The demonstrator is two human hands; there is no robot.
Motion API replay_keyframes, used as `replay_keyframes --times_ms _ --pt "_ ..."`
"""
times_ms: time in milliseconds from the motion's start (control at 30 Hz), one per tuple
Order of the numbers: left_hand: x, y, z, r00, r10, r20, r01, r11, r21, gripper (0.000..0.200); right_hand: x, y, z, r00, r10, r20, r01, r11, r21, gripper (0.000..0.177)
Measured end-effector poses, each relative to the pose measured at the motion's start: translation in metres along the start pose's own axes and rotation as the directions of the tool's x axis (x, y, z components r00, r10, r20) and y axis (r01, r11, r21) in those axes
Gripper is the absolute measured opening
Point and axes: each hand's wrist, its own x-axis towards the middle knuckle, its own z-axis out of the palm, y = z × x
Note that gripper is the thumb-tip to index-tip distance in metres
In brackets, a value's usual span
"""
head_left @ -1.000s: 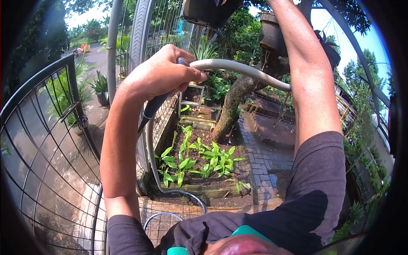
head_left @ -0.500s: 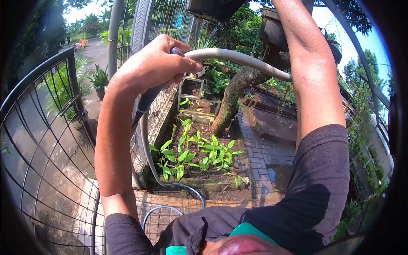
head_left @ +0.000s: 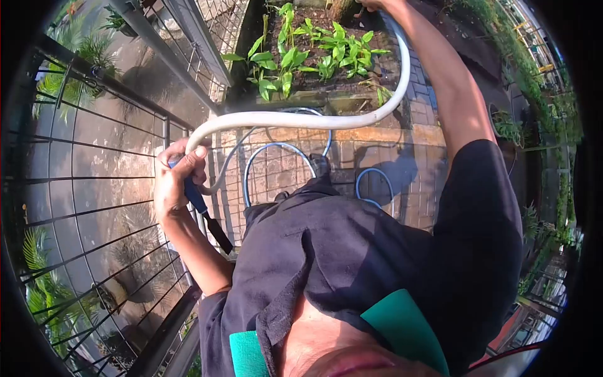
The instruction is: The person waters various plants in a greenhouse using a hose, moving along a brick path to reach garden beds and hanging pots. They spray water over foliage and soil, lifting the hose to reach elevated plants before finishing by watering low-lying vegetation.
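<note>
My left hand (head_left: 181, 171) is at the left beside the wire gate, closed round a pale garden hose (head_left: 295, 120) with the thumb on top. A tool with a blue handle and a dark flat end (head_left: 196, 196) is gripped in the same hand and points down toward my shirt. From there the hose bends across in front of me and curves up on the right. It meets my right hand (head_left: 375, 4), whose fingers are bent at the top edge of the view and partly cut off. That arm is stretched far forward.
Black wire gate bars (head_left: 94, 178) stand close on my left. Ahead is a planting bed with leafy green plants (head_left: 311, 53), edged by a low kerb (head_left: 339, 100). Blue hose loops (head_left: 276, 146) lie on the paving (head_left: 414, 182) near my feet.
The view has tilted down toward my body and the paving. Both hands were raised higher; my left hand has come lower, still holding the hose and tool. My right hand has come into view.
</note>
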Motion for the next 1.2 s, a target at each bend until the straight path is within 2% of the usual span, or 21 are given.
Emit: replay_keyframes --times_ms 33,67,100,133,200,267,333,433,533,600,633,700,733,767,800,867,967,1033,1067,1133,1200 --pt "-0.009 -0.025 -0.012 0.996 -0.087 -0.023 0.086 0.996 -0.038 0.016 -0.055 -0.044 0.016 0.933 0.321 0.165 -0.347 0.923 0.167 0.035" --pt "-0.019 -0.049 -0.024 0.983 -0.178 -0.046 0.173 0.981 -0.083 0.015 -0.112 -0.100 0.017 0.740 0.559 0.374 -0.660 0.710 0.246 0.043" --pt "-0.029 -0.067 -0.034 0.973 -0.214 -0.087 0.211 0.977 -0.041 0.015 -0.151 -0.110 0.049 0.630 0.624 0.463 -0.777 0.502 0.380 0.045" --pt "-0.040 -0.079 -0.042 0.960 -0.248 -0.131 0.250 0.968 0.001 0.015 -0.197 -0.117 0.083 0.507 0.654 0.562 -0.846 0.252 0.470 0.048" --pt "-0.061 -0.086 -0.046 0.943 -0.283 -0.176 0.307 0.943 0.130 0.011 -0.276 -0.149 0.119 0.378 0.656 0.653 -0.799 -0.125 0.588 0.049" --pt "-0.079 -0.092 -0.044 0.928 -0.328 -0.178 0.353 0.926 0.135 0.008 -0.327 -0.188 0.120 0.248 0.626 0.739 -0.806 -0.290 0.517 0.044" --pt "-0.091 -0.094 -0.035 0.908 -0.384 -0.169 0.406 0.905 0.125 0.007 -0.359 -0.223 0.108 0.210 0.645 0.735 -0.757 -0.368 0.540 0.042" --pt "-0.096 -0.096 -0.015 0.918 -0.386 -0.095 0.396 0.909 0.133 0.008 -0.367 -0.244 0.078 0.220 0.624 0.749 -0.753 -0.379 0.538 0.037" --pt "-0.088 -0.093 0.004 0.933 -0.358 -0.029 0.357 0.916 0.182 0.008 -0.356 -0.232 0.062 0.358 0.531 0.769 -0.763 -0.309 0.568 0.036" --pt "-0.083 -0.088 0.017 0.941 -0.337 0.024 0.323 0.918 0.231 0.008 -0.339 -0.230 0.048 0.413 0.513 0.752 -0.783 -0.222 0.581 0.035" --pt "-0.081 -0.082 0.024 0.948 -0.318 0.022 0.301 0.916 0.264 0.009 -0.332 -0.226 0.042 0.447 0.505 0.738 -0.787 -0.171 0.593 0.035" --pt "-0.082 -0.065 0.043 0.953 -0.301 0.002 0.288 0.912 0.293 0.010 -0.337 -0.215 0.042 0.458 0.543 0.704 -0.736 -0.212 0.643 0.034" --pt "-0.084 -0.055 0.052 0.955 -0.295 -0.036 0.292 0.912 0.288 0.011 -0.329 -0.209 0.042 0.494 0.544 0.679 -0.696 -0.220 0.683 0.033" --pt "-0.085 -0.056 0.056 0.967 -0.254 -0.010 0.247 0.930 0.270 0.013 -0.327 -0.205 0.032 0.494 0.549 0.674 -0.696 -0.215 0.685 0.033" --pt "-0.087 -0.045 0.067 0.968 -0.245 -0.057 0.250 0.913 0.323 0.015 -0.327 -0.198 0.031 0.502 0.537 0.678 -0.694 -0.217 0.686 0.032" --pt "-0.088 -0.042 0.075 0.982 -0.186 0.002 0.175 0.928 0.330 0.017 -0.334 -0.182 0.034 0.505 0.534 0.678 -0.663 -0.262 0.701 0.032" --pt "-0.092 -0.032 0.094 0.978 -0.198 -0.060 0.206 0.951 0.232 0.020 -0.345 -0.152 0.032 0.519 0.524 0.675 -0.625 -0.305 0.718 0.035" --pt "-0.093 -0.030 0.103 0.986 -0.142 -0.093 0.161 0.951 0.262 0.018 -0.347 -0.131 0.033 0.509 0.517 0.688 -0.576 -0.390 0.719 0.037" --pt "-0.095 -0.030 0.106 0.987 -0.118 -0.108 0.144 0.949 0.280 0.018 -0.348 -0.122 0.037 0.494 0.567 0.659 -0.560 -0.372 0.740 0.037" --pt "-0.099 -0.036 0.110 0.981 -0.133 -0.138 0.164 0.957 0.240 0.017 -0.346 -0.105 0.039 0.548 0.624 0.556 -0.537 -0.247 0.807 0.036" --pt "-0.099 -0.042 0.113 0.978 -0.150 -0.145 0.179 0.961 0.210 0.015 -0.335 -0.090 0.038 0.546 0.651 0.528 -0.540 -0.208 0.815 0.035"
